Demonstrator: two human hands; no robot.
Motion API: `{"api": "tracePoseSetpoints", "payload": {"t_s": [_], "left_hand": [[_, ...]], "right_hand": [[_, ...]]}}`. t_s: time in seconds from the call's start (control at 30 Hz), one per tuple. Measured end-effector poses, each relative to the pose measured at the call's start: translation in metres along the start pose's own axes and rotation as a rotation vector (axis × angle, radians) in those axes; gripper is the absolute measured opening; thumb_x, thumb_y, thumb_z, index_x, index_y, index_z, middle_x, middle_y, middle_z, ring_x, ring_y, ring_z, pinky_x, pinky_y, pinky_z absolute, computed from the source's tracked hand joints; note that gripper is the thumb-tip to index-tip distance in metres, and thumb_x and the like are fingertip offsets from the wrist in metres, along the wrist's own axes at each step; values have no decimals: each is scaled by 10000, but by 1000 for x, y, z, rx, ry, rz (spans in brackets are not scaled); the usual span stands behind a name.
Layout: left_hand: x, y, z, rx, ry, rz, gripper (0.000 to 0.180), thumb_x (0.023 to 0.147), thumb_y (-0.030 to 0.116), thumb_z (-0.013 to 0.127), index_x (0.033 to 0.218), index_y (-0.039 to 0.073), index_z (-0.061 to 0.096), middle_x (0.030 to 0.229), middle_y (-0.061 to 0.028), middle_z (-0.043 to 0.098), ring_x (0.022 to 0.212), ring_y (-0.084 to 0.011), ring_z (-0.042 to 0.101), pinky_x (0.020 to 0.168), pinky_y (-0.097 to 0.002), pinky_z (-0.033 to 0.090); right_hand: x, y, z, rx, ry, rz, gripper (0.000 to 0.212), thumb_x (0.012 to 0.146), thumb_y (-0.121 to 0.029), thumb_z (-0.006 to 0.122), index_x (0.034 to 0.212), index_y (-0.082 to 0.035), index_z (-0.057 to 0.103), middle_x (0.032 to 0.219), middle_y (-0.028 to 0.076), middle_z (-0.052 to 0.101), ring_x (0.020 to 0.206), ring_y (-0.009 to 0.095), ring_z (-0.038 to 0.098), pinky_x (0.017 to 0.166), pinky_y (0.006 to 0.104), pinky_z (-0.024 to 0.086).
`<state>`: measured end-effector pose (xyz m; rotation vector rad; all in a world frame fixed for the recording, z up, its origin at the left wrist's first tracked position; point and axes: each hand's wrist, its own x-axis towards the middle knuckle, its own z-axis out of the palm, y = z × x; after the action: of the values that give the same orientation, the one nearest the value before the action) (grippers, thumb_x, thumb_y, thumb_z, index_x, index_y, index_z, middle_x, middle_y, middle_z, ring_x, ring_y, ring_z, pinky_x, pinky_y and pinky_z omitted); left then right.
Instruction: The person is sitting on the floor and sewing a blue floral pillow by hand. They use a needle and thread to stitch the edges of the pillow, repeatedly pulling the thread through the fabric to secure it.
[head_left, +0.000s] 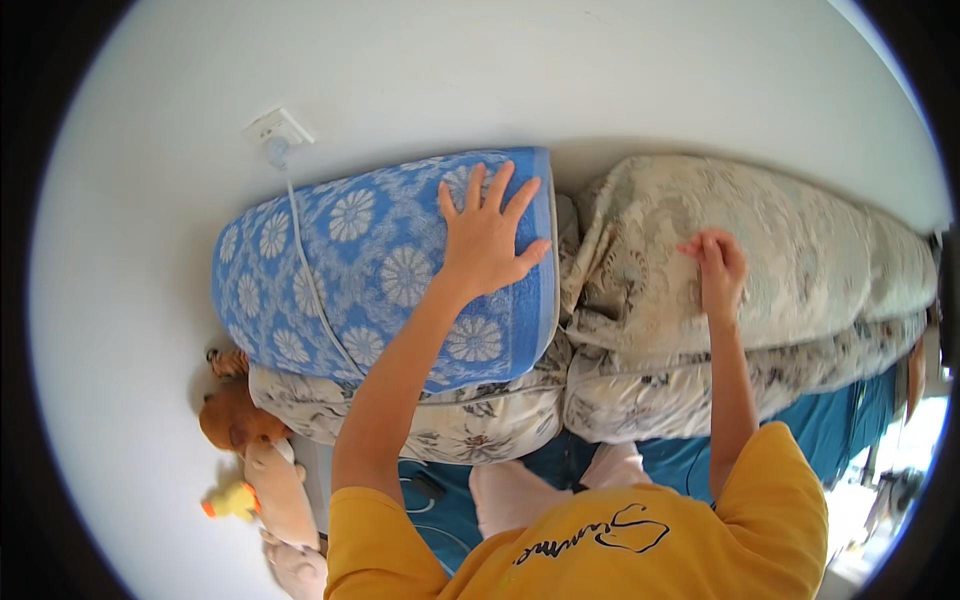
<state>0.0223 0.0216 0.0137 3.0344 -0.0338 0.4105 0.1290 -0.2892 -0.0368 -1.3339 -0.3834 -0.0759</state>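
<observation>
My left hand (490, 230) lies flat with its fingers spread on a blue towel (350, 285) with white flower patterns. That towel covers a plump, rounded cushion against the wall. Over the left part of a beige patterned cushion (800, 265), my right hand (720, 265) is closed, its fingertips pressed together. I cannot make out whether any fabric is caught in them. The beige cover is creased and bunched on its left side, next to the gap between the two cushions.
Floral seat cushions (500, 420) sit beneath both. A white cable (300, 230) runs from a wall socket (277, 127) across the blue towel. Stuffed toys (280, 490) line the left wall. Teal fabric (820, 430) spreads below, near my legs, with a dark adapter (428, 487) on it.
</observation>
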Motion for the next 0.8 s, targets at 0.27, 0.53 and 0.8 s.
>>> {"api": "tracePoseSetpoints", "payload": {"t_s": [0.27, 0.53, 0.8], "left_hand": [[17, 9, -18, 14, -336, 29, 1019, 647, 644, 665, 1429, 171, 215, 1491, -204, 87, 1354, -462, 34, 991, -709, 47], [16, 4, -18, 41, -358, -1, 1069, 626, 637, 687, 1449, 193, 168, 1502, -190, 44, 1363, -447, 1, 993, -698, 4], [4, 14, -2, 62, -236, -11, 1056, 649, 601, 686, 1452, 168, 153, 1504, -189, 30, 1362, -449, -17, 990, -698, 4]], "right_hand": [[6, -4, 9, -62, 178, 118, 147, 911, -74, 520, 985, 30, 592, 874, 94, 629, 776, 153, 620, 752, 291, 533], [-132, -6, 125, 256, 223, 386, 161, 866, -119, 613, 954, 15, 631, 808, 61, 637, 676, 122, 617, 640, 249, 538], [-180, 25, 155, 460, 346, 572, 126, 837, -69, 639, 926, 20, 625, 727, 16, 575, 617, 88, 561, 568, 244, 548]]}}
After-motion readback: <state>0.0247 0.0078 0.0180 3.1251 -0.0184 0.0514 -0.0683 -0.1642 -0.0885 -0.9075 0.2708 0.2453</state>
